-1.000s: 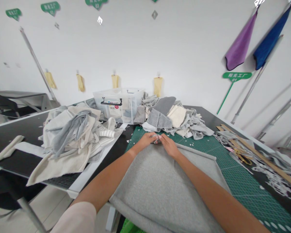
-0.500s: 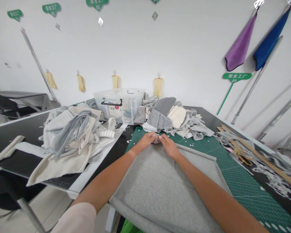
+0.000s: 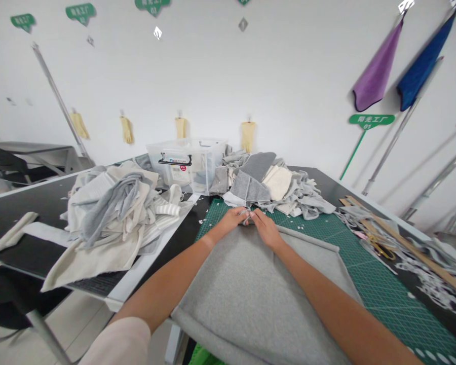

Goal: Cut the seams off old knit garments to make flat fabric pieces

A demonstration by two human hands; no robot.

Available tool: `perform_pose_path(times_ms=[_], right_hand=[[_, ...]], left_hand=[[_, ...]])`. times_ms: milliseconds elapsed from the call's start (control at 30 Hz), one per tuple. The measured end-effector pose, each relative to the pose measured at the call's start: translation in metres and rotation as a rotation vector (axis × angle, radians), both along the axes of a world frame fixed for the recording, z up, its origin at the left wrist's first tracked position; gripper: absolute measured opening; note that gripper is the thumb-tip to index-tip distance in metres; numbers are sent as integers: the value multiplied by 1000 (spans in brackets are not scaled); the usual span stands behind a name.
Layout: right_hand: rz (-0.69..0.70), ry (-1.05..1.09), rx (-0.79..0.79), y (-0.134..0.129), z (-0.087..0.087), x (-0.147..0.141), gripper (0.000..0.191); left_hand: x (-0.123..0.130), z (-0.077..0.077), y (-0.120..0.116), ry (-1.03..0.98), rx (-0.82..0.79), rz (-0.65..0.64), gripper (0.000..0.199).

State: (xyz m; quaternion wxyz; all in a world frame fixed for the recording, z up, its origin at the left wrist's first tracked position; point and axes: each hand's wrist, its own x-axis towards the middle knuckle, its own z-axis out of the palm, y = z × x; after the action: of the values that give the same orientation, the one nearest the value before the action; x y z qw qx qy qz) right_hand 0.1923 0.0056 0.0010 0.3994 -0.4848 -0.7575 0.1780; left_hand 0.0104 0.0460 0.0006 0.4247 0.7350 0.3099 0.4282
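Note:
A large piece of grey knit fabric (image 3: 251, 284) lies over the green cutting mat (image 3: 387, 284) and hangs past the table's near edge. At its far edge my left hand (image 3: 232, 218) pinches the cloth, which bunches up between the fingers. Right beside it, my right hand (image 3: 264, 225) is closed on the same gathered edge, thumb and fingers together. The two hands almost touch. The fabric's edges curl into rolls on the right and along the near left.
Behind my hands sits a heap of grey and cream scraps (image 3: 269, 182), next to a clear plastic bin (image 3: 190, 167). On the left lies another cloth pile (image 3: 114, 208). Scissors (image 3: 380, 248), a wooden strip (image 3: 414, 248) and fabric trimmings (image 3: 427, 276) lie along the right.
My fingers have shifted very slightly on the bunched edge. The fabric and everything around it look the same.

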Motion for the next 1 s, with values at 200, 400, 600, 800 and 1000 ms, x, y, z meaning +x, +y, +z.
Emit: perform_pose_path(times_ms=[200, 400, 600, 800, 1000], right_hand=[[8, 30, -39, 0, 1, -1, 40], [8, 11, 0, 1, -1, 0, 38], [-1, 31, 15, 1, -1, 0, 40], [-15, 42, -10, -1, 0, -2, 42], [-29, 19, 15, 2, -2, 0, 41]], left_hand=[[1, -2, 1, 58, 55, -67, 50], [0, -2, 1, 92, 54, -65, 52], [1, -1, 0, 93, 69, -53, 53], [1, 1, 0, 53, 64, 7, 49], [-1, 2, -1, 83, 89, -8, 50]])
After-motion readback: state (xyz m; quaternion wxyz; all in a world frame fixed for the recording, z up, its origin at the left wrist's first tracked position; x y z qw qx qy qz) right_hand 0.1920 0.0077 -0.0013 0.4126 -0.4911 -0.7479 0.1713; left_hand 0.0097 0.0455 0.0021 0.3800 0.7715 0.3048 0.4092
